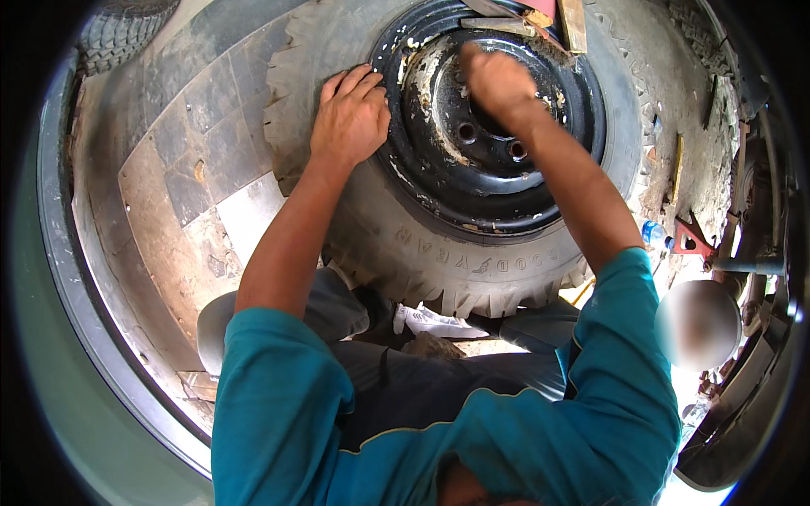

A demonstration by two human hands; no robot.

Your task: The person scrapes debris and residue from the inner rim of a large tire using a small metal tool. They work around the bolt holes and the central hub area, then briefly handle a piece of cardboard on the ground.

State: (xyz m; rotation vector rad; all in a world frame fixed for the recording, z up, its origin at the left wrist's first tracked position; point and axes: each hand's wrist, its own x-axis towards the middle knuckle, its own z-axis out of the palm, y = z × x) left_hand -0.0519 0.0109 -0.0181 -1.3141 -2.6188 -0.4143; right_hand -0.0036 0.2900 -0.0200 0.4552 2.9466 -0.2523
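A large, dusty tyre [456,263] lies flat before me, fitted with a black steel wheel rim [498,221]. Patches of the rim's paint are chipped, showing pale spots. My left hand [349,118] rests on the sidewall at the rim's left edge, fingers spread, holding nothing. Over the upper middle of the rim is my right hand [499,84], closed and slightly blurred; whatever may be in its fingers is hidden. Just beyond it, a brush with dark bristles [553,52] and flat scraper-like pieces [498,25] lie across the rim's far edge.
Another tyre [126,34] stands at the far left, near worn floor tiles [190,177]. On the right are a blue-capped plastic bottle [655,235], a red metal bracket [692,238] and a grey bar [747,266]. My legs sit close to the tyre's near side.
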